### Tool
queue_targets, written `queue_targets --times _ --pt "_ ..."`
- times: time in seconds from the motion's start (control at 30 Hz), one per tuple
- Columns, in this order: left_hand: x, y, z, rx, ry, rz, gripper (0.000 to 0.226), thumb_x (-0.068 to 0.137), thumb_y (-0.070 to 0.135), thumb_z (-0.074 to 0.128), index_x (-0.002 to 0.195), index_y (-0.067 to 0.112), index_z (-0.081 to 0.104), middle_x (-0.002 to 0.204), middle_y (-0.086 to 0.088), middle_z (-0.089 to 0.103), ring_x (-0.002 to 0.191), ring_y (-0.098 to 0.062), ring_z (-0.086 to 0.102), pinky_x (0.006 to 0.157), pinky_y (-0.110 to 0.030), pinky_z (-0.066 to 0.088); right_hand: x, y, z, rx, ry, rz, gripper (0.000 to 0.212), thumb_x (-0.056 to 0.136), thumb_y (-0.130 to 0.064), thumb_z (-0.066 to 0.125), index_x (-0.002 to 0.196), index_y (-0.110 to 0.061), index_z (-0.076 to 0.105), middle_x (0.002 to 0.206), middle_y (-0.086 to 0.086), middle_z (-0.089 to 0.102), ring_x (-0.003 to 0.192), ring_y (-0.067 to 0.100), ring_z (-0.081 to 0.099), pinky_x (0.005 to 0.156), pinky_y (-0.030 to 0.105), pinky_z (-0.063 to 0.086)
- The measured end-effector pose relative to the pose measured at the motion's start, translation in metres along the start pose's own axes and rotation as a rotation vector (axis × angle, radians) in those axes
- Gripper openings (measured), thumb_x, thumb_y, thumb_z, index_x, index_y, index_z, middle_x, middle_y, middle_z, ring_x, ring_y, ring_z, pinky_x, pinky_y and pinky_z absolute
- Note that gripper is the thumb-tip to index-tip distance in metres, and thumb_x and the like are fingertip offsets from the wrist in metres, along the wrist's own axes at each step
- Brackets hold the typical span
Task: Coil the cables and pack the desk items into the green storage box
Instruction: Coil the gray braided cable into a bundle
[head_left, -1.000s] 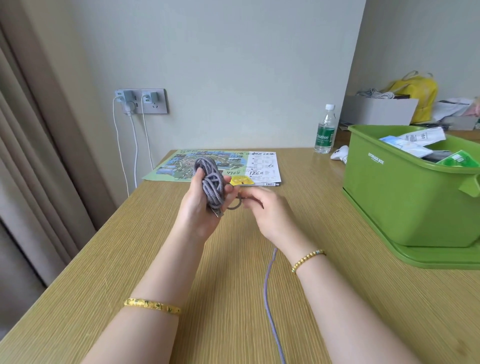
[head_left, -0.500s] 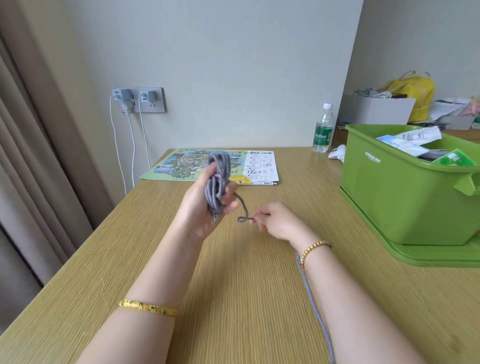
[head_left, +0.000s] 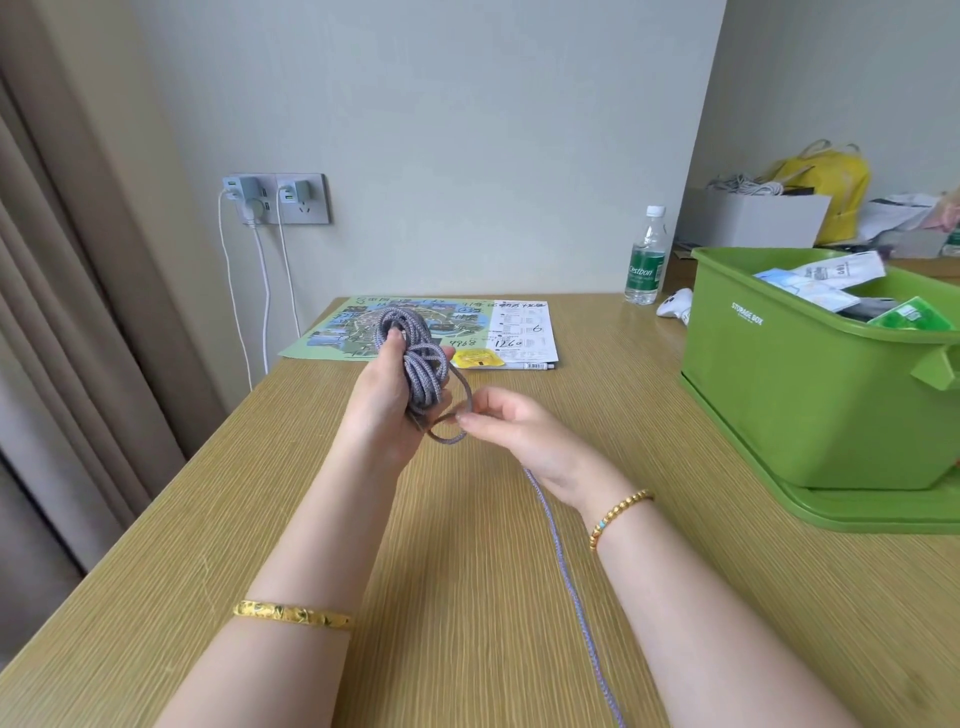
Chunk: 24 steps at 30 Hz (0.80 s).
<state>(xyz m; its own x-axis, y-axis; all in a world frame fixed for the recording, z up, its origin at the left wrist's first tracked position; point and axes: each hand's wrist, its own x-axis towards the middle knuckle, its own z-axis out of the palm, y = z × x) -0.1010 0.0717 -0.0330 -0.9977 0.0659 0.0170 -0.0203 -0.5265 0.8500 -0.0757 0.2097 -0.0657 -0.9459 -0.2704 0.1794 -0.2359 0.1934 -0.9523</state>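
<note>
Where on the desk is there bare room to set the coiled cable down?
Bare wood lies left of the left hand toward the desk edge, and between the map sheet and the green storage box. Crowded: the loose cable tail trails between the forearms, and the box holds packets.

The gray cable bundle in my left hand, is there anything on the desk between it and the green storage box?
Nothing visible. The desk between the gray cable bundle and the green storage box lies bare. The cable's loose tail still trails toward you under the right hand, so coiling isn't finished.
</note>
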Motion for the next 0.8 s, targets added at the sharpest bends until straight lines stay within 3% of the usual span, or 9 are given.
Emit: queue_targets --times 0.07,0.13,0.23,0.3,0.4,0.47,0.53,0.7,0.8 --pt "0.001 0.001 -0.002 0.154 0.054 0.026 0.032 0.1 0.038 0.034 0.095 0.015 0.055 0.06 0.006 0.07 0.038 -0.004 0.053 0.04 -0.013 0.041 0.002 -0.001 -0.004 0.129 0.054 -0.01 0.026 0.094 -0.018 0.05 0.069 -0.018 0.057 0.093 -0.002 0.065 0.104 0.015 0.057 0.099 0.029 0.035" --pt "0.001 0.001 -0.005 0.347 0.081 0.065 0.026 0.099 0.037 0.036 0.091 0.02 0.055 0.065 0.009 0.072 0.038 -0.005 0.051 0.044 -0.017 0.038 0.002 -0.005 -0.013 0.371 0.128 0.005 0.034 0.097 -0.019 0.044 0.063 -0.015 0.051 0.082 -0.001 0.068 0.086 0.014 0.064 0.089 0.026 0.047" --pt "-0.004 0.003 -0.007 0.476 -0.127 0.028 0.029 0.098 0.037 0.04 0.089 0.018 0.06 0.069 0.004 0.072 0.041 -0.009 0.049 0.047 -0.022 0.032 0.002 -0.006 -0.028 0.548 0.364 0.156 0.033 0.097 -0.02 0.046 0.065 -0.012 0.046 0.063 0.002 0.062 0.044 0.009 0.054 0.071 0.031 0.056" --pt "-0.009 0.001 -0.004 0.452 -0.292 -0.002 0.033 0.098 0.037 0.038 0.089 0.016 0.062 0.069 0.003 0.07 0.049 -0.009 0.052 0.044 -0.02 0.037 0.001 -0.005 -0.031 0.483 0.446 0.257 0.027 0.095 -0.021 0.049 0.07 -0.01 0.048 0.058 0.002 0.054 0.034 0.007 0.038 0.063 0.032 0.056" --pt "-0.01 -0.003 0.003 0.229 -0.263 -0.015 0.036 0.099 0.036 0.034 0.1 0.012 0.061 0.081 0.0 0.069 0.07 -0.007 0.064 0.058 -0.021 0.054 -0.001 -0.005 -0.025 0.263 0.321 0.315 0.028 0.093 -0.031 0.052 0.072 -0.012 0.052 0.059 0.001 0.052 0.031 0.005 0.03 0.051 0.025 0.051" --pt "-0.007 -0.006 0.004 0.037 -0.239 -0.03 0.039 0.1 0.037 0.03 0.116 0.011 0.054 0.096 -0.006 0.069 0.089 -0.014 0.066 0.077 -0.027 0.055 -0.001 -0.007 -0.018 0.141 0.19 0.301 0.033 0.091 -0.041 0.052 0.07 -0.015 0.051 0.055 -0.004 0.053 0.031 0.005 0.028 0.047 0.022 0.048" --pt "-0.007 -0.007 0.004 -0.02 -0.273 -0.01 0.042 0.1 0.04 0.026 0.12 0.012 0.051 0.098 -0.01 0.071 0.093 -0.021 0.068 0.081 -0.028 0.055 -0.002 -0.007 -0.012 0.063 0.087 0.278 0.036 0.09 -0.048 0.051 0.07 -0.018 0.049 0.052 -0.007 0.052 0.031 0.005 0.028 0.045 0.02 0.046" --pt "-0.003 -0.012 0.004 0.024 -0.135 0.013 0.04 0.099 0.041 0.032 0.103 0.008 0.054 0.068 -0.003 0.065 0.056 -0.014 0.065 0.08 -0.034 0.052 -0.007 -0.007 0.003 -0.05 -0.103 0.232 0.034 0.092 -0.048 0.047 0.072 -0.021 0.046 0.055 -0.007 0.035 0.037 0.005 0.025 0.04 0.018 0.037" --pt "0.002 -0.013 0.0 0.028 -0.007 0.013 0.045 0.098 0.046 0.032 0.107 0.007 0.052 0.07 -0.004 0.057 0.048 -0.011 0.058 0.055 -0.025 0.053 -0.01 -0.013 0.001 0.004 -0.116 0.223 0.036 0.089 -0.05 0.048 0.07 -0.021 0.041 0.05 -0.012 0.028 0.038 0.003 0.019 0.034 0.015 0.017"
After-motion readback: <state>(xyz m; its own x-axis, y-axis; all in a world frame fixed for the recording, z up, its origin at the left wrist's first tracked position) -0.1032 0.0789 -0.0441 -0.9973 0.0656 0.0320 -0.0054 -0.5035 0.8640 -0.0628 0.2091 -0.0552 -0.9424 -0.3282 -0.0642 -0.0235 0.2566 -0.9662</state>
